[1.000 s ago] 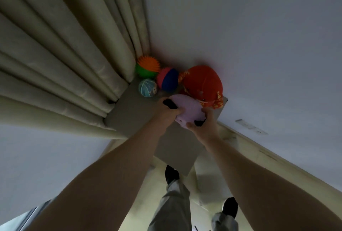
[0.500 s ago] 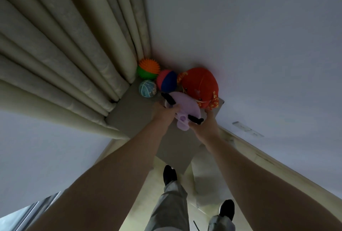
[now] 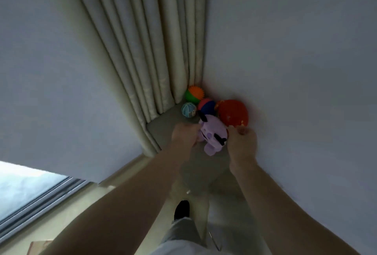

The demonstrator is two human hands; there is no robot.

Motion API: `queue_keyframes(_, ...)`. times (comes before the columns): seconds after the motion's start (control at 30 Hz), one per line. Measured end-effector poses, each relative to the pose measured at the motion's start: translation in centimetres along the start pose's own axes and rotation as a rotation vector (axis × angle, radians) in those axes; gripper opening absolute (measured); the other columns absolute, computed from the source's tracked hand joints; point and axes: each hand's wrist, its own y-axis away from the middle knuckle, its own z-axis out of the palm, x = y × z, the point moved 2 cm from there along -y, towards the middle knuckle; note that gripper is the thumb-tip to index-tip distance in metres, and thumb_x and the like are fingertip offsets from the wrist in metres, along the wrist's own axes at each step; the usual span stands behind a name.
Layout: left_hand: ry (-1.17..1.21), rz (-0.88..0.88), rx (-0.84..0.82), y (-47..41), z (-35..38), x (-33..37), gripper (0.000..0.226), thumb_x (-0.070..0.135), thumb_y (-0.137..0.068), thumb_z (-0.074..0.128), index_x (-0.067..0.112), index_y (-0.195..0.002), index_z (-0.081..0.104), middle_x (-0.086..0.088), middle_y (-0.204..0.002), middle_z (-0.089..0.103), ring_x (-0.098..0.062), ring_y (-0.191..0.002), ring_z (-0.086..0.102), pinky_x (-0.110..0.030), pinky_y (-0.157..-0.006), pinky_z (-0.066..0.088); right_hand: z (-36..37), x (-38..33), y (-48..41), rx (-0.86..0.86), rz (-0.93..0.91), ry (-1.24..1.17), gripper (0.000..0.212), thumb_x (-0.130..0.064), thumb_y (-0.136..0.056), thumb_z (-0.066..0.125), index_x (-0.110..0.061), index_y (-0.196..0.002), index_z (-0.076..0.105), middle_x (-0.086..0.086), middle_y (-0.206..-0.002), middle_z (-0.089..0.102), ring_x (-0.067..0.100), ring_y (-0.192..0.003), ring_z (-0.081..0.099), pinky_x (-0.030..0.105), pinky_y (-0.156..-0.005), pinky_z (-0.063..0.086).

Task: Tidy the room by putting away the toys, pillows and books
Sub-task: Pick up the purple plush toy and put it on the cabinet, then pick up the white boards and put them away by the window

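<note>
Purple plush (image 3: 213, 134) turned upright, clasped by left grip (image 3: 184, 135), right grip (image 3: 242, 144); red ball (image 3: 233, 113) just behind.

Cream curtain (image 3: 142, 50) in corner, window (image 3: 24, 189) btm-left.

Purple plush toy (image 3: 213, 134), back-side up a second ago, now face up between left hand (image 3: 184, 135) and right hand (image 3: 241, 142).

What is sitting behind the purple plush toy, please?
Behind the purple plush toy: red round toy, pink-and-blue ball, teal ball, spiky ball. Its body hides the red toy's lower left.
</note>
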Motion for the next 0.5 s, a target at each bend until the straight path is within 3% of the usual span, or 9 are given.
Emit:
queue_keyframes(0.1, 0.172, 0.149, 0.116, 3.7, -0.5, -1.1, 0.019, 0.018, -0.094, 0.067, 0.016, -0.076, 0.061, -0.010, -0.079, 0.063, -0.025, -0.073, 0.060, -0.036, -0.074, 0.049, -1.6, -0.7, 2.8, -0.143, -0.002, -0.132, 0.002, -0.013, -0.095, 0.058, -0.012, -0.096, 0.059, 0.003, -0.091, 0.063, 0.009, -0.067, 0.057, 0.020, -0.053, 0.041)
queue_keyframes(0.2, 0.333, 0.208, 0.261, 9.1, -1.4, -4.8, 0.012, 0.018, -0.093, 0.067, 0.015, -0.082, 0.064, -0.008, -0.079, 0.064, -0.024, -0.078, 0.063, -0.034, -0.069, 0.048, -3.0, 0.1, 6.1, -0.388, -0.003, -0.132, 0.026, -0.022, -0.085, 0.059, -0.007, -0.107, 0.064, 0.008, -0.095, 0.066, 0.020, -0.074, 0.064, 0.029, -0.059, 0.040)
queue_keyframes(0.27, 0.467, 0.196, 0.344, 14.5, -2.0, -9.4, 0.005, 0.018, -0.093, 0.065, 0.014, -0.089, 0.064, -0.005, -0.079, 0.062, -0.019, -0.070, 0.061, -0.029, -0.061, 0.044, -4.8, 2.2, 9.1, -0.492, -0.017, -0.083, 0.030, -0.017, -0.091, 0.057, -0.002, -0.115, 0.065, 0.007, -0.082, 0.061, 0.018, -0.068, 0.057, 0.028, -0.059, 0.037)
queue_keyframes(0.37, 0.645, 0.121, 0.487, 23.4, -2.7, -17.7, 0.008, 0.016, -0.094, 0.064, 0.017, -0.087, 0.061, -0.002, -0.079, 0.058, -0.014, -0.062, 0.055, -0.026, -0.057, 0.036, -8.7, 4.7, 16.1, -0.564, -0.019, 0.050, 0.008, -0.022, -0.091, 0.063, -0.013, -0.092, 0.063, 0.007, -0.084, 0.064, 0.019, -0.075, 0.059, 0.036, -0.069, 0.043)
queue_keyframes(0.5, 0.844, 0.012, 0.699, 34.2, -3.8, -26.9, 0.009, 0.016, -0.096, 0.064, 0.016, -0.087, 0.061, 0.000, -0.080, 0.057, -0.013, -0.064, 0.055, -0.025, -0.057, 0.036, -12.3, 7.6, 25.8, -0.754, 0.048, 0.142, 0.015, -0.019, -0.093, 0.064, -0.018, -0.082, 0.054, 0.002, -0.072, 0.059, 0.015, -0.059, 0.052, 0.029, -0.057, 0.037)
